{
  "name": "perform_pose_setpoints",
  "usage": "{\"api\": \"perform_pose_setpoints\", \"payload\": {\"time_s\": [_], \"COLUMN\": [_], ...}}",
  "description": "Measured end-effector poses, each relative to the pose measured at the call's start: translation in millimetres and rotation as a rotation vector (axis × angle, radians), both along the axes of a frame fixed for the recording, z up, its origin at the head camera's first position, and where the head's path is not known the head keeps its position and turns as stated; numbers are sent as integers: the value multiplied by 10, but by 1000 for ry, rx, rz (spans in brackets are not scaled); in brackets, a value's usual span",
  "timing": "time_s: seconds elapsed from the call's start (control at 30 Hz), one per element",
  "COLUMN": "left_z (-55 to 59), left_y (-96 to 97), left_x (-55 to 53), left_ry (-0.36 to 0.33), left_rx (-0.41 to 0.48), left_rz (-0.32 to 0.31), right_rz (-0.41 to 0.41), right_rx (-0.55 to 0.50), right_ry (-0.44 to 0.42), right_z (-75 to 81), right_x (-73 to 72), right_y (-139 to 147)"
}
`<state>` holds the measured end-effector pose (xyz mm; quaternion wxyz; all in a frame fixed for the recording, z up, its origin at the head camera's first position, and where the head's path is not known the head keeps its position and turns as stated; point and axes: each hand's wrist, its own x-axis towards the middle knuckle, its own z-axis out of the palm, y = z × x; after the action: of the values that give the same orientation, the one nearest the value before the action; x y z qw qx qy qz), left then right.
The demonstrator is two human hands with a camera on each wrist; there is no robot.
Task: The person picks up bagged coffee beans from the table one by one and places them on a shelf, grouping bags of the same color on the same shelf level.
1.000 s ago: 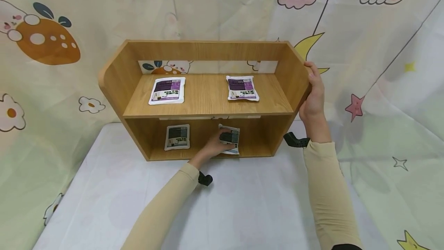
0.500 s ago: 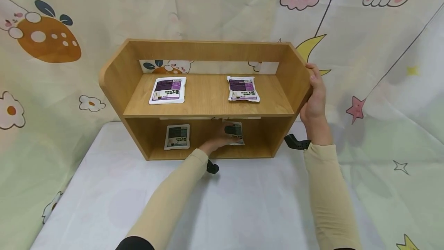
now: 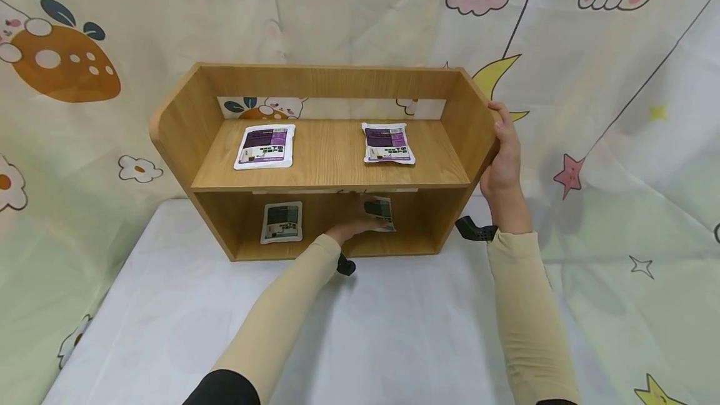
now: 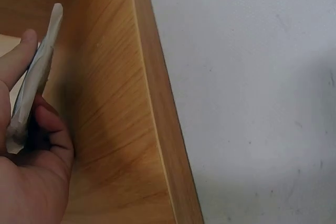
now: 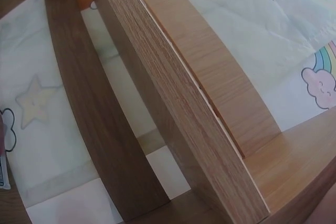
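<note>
My left hand (image 3: 351, 219) reaches into the lower shelf and holds a flat packet with a dark green label (image 3: 382, 212) by its left part. In the left wrist view the white packet edge (image 4: 34, 85) stands tilted between thumb and curled fingers, above the wood. Another green-labelled packet (image 3: 282, 222) leans in the lower shelf's left half. On the upper shelf lie two purple-labelled packets, one left (image 3: 265, 147) and one right (image 3: 388, 143). My right hand (image 3: 504, 164) grips the right side panel of the wooden shelf unit (image 3: 332, 180).
The shelf unit stands on a white-covered table (image 3: 394, 324), against a printed cloth backdrop (image 3: 619, 130). Its middle board (image 3: 332, 167) hangs over the left hand. Through openings at the shelf's back, the cloth shows.
Since one second ago, my left hand has carried the green-labelled packet deeper into the lower shelf and slightly right. My right hand stays on the side panel. The head view has shifted slightly.
</note>
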<state>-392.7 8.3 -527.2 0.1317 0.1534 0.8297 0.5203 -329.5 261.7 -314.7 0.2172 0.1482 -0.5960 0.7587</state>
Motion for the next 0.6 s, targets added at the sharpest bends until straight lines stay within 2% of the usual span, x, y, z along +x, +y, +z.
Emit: {"api": "perform_pose_setpoints", "payload": {"time_s": [0.2,0.47,0.6], "left_z": [-45,86,70], "left_y": [75,128,135], "left_x": [-38,89,106], "left_ry": [6,-19,-11], "left_rx": [-50,-148,-135], "left_rz": [13,-19,-18], "right_rz": [-11,-8,-14], "right_rx": [1,3,9], "right_ry": [5,2,-1], "right_z": [4,-7,-11], "right_x": [-7,-9,-10], "right_y": [5,7,0]}}
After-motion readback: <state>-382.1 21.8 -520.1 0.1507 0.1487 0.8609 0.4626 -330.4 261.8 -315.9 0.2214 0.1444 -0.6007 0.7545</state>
